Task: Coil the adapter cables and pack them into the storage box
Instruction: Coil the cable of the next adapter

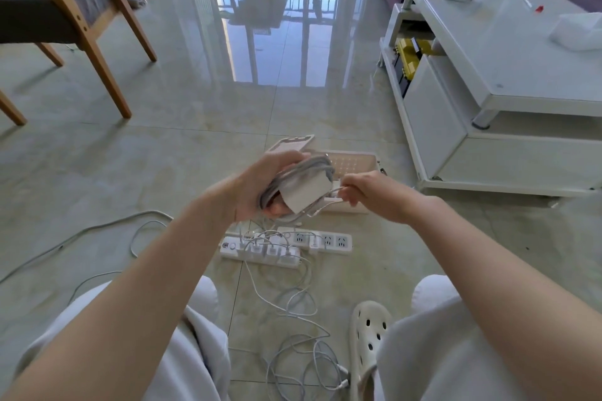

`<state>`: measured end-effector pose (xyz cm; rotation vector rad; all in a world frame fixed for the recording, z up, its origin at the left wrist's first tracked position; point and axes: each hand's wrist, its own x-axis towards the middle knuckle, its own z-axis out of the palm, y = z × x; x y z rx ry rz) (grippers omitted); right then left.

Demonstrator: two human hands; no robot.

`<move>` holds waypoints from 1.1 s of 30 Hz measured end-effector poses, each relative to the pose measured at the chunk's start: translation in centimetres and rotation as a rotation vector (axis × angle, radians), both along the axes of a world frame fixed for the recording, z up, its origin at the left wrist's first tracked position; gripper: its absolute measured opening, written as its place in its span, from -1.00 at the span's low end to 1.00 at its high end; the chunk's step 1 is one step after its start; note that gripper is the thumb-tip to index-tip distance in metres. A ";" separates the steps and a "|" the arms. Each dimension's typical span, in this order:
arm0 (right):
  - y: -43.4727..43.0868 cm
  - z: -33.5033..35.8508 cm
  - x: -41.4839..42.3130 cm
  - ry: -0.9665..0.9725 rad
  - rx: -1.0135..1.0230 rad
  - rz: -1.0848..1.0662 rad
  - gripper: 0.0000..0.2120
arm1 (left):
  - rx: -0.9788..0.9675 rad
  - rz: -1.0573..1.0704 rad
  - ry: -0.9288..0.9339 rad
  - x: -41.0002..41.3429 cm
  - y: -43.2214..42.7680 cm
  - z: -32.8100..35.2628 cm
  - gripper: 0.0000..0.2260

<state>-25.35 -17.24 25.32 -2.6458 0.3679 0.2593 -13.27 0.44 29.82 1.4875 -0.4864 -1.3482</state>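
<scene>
Can't really see inside storage box [356, 162] — mostly blocked by both hands, on floor [182, 156] off near corner of coffee table [488, 52], lid [290, 143] at its far-left corner. Gripping white adapter [308, 194] plus grey cable coil [294, 172] in left hand [257, 185], fingers curled round bundle. Pinching loose cable end [338, 189] with right hand [371, 194], above box's near edge. More cables [303, 332] tangled on floor by power strips [260, 252] — partly hidden behind knees [202, 296].
</scene>
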 end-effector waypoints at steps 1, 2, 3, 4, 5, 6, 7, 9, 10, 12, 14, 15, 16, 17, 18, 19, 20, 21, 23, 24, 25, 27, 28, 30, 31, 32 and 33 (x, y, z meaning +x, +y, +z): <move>-0.1 0.1 0.0 -0.002 -0.014 -0.014 -0.79 | 0.074 -0.019 -0.093 0.1 0.1 -0.2 -0.64; -0.1 0.3 0.1 -0.013 -0.082 -0.018 -0.77 | 0.134 -0.036 -0.199 0.2 0.2 -0.6 -0.62; -0.1 0.5 0.1 -0.041 -0.200 -0.011 -0.73 | 0.168 -0.040 -0.300 0.2 0.2 -0.9 -0.65; 0.1 0.6 0.3 -0.075 -0.328 0.000 -0.67 | 0.182 -0.035 -0.396 0.1 0.2 -1.3 -0.72; 0.3 0.9 0.5 -0.116 -0.425 0.006 -0.62 | 0.189 -0.030 -0.499 0.1 0.3 -1.6 -0.79; 0.6 1.0 0.6 -0.154 -0.477 0.004 -0.58 | 0.193 -0.033 -0.607 0.2 0.3 -1.9 -0.82; 1.0 1.2 0.8 -0.184 -0.498 -0.007 -0.57 | 0.193 -0.029 -0.708 0.2 0.2 -2.2 -0.81; 1.8 1.4 1.1 -0.229 -0.486 -0.043 -0.57 | 0.171 0.002 -0.883 0.3 0.3 -2.5 -0.80; 2.1 1.4 1.2 -0.255 -0.453 -0.066 -0.59 | 0.161 0.024 -0.943 0.3 0.4 -2.5 -0.79; 2.5 1.4 1.2 -0.309 -0.355 -0.127 -0.62 | 0.126 0.076 -0.957 0.4 0.4 -2.2 -0.77; 2.4 1.3 1.2 -0.358 -0.254 -0.182 -0.59 | 0.089 0.122 -0.929 0.6 0.4 -2.0 -0.76; 2.3 1.4 1.2 -0.370 -0.211 -0.203 -0.58 | 0.084 0.133 -0.949 0.7 0.4 -1.9 -0.76; 2.3 1.5 1.1 -0.376 -0.173 -0.220 -0.57 | 0.089 0.141 -0.984 0.7 0.5 -2.0 -0.75; 2.4 1.6 1.1 -0.378 -0.145 -0.230 -0.57 | 0.102 0.150 -1.023 0.6 0.5 -2.1 -0.74; 2.7 1.7 1.0 -0.373 -0.121 -0.232 -0.58 | 0.125 0.161 -1.062 0.6 0.6 -2.2 -0.73; 3.2 1.8 0.9 -0.357 -0.094 -0.226 -0.59 | 0.152 0.173 -1.104 0.6 0.6 -2.4 -0.73; 3.8 2.0 0.7 -0.329 -0.063 -0.215 -0.61 | 0.183 0.183 -1.152 0.6 0.6 -2.5 -0.73; 4.4 2.2 0.5 -0.291 -0.026 -0.203 -0.63 | 0.215 0.191 -1.199 0.7 0.5 -2.7 -0.72; 5.5 2.4 0.1 -0.253 0.065 -0.182 -0.67 | 0.256 0.213 -1.265 0.9 0.5 -3.1 -0.70; 5.9 2.6 -0.1 -0.257 0.105 -0.176 -0.68 | 0.260 0.224 -1.279 0.9 0.4 -3.3 -0.70; 6.3 2.7 -0.2 -0.265 0.133 -0.167 -0.69 | 0.253 0.233 -1.288 0.9 0.3 -3.5 -0.70; 6.8 2.8 -0.5 -0.273 0.159 -0.123 -0.72 | 0.235 0.237 -1.297 0.6 0.1 -3.8 -0.70; 7.1 2.7 -0.6 -0.269 0.159 -0.091 -0.73 | 0.234 0.237 -1.296 0.4 0.0 -3.9 -0.69; 7.7 2.4 -0.8 -0.256 0.155 -0.033 -0.74 | 0.242 0.244 -1.278 0.1 -0.2 -4.1 -0.69; 8.0 2.1 -0.8 -0.249 0.159 -0.007 -0.75 | 0.244 0.250 -1.259 0.0 -0.3 -4.3 -0.69; 8.3 1.9 -0.9 -0.241 0.171 0.014 -0.75 | 0.241 0.255 -1.229 -0.1 -0.5 -4.4 -0.69; 8.6 1.5 -0.9 -0.232 0.187 0.035 -0.76 | 0.228 0.260 -1.179 -0.2 -0.6 -4.4 -0.71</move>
